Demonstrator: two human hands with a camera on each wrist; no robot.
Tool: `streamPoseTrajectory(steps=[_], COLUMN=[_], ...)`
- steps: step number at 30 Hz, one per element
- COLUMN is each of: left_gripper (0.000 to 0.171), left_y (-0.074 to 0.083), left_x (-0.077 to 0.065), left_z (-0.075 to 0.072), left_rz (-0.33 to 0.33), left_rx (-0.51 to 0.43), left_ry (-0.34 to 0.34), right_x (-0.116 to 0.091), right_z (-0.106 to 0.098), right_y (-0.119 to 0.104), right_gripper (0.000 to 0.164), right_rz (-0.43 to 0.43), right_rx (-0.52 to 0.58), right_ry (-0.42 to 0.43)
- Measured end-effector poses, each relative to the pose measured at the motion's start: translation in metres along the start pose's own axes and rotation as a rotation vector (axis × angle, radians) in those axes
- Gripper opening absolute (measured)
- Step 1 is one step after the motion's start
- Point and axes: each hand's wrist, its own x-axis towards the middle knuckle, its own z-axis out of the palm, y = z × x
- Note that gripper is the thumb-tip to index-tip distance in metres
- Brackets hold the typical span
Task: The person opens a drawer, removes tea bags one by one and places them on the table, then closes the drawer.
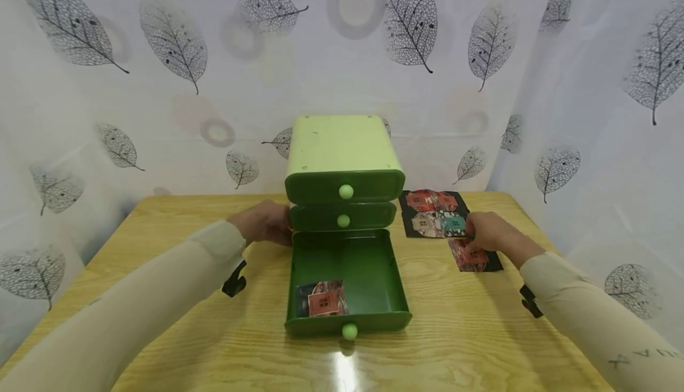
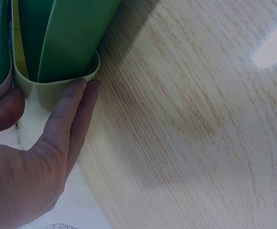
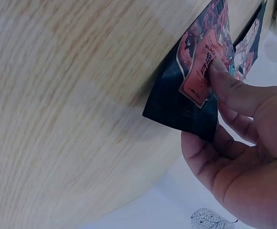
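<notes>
A three-drawer cabinet (image 1: 344,142) with a pale green shell stands mid-table. Its bottom drawer (image 1: 369,267) is pulled out, and a red-labelled sachet (image 1: 323,303) lies at the front left inside. My left hand (image 1: 264,223) rests against the cabinet's left side; the left wrist view shows fairly straight fingers (image 2: 64,119) touching the shell's lower corner. On the right, my right hand (image 1: 491,231) pinches a black sachet (image 3: 176,102) with a red label, thumb on its printed face. Just beyond it lie several sachets (image 1: 422,202) with red, cream and teal labels.
The wooden table (image 1: 256,338) runs around the cabinet. Behind and beside it hangs a white leaf-patterned cloth (image 1: 331,71). The upper drawer (image 1: 320,187) and middle drawer (image 1: 320,217) look pushed in, each with a round light green knob.
</notes>
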Motion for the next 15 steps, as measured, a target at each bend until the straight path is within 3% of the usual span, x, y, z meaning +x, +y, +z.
streamPoseTrajectory(steps=[9,15], left_gripper=[0.034,0.037], left_y=[0.0025,0.0022], left_x=[0.0009,0.0012], left_z=[0.0021,0.0035], left_rz=[-0.019,-0.023], left_rx=[0.011,0.009], left_ry=[0.026,0.043], right_x=[0.0028,-0.0005], right_z=[-0.0019,0.0003], right_y=[0.0026,0.0011], right_gripper=[0.04,0.032], right_rz=[0.02,0.019], right_rx=[-0.046,-0.031], right_ry=[0.021,0.02])
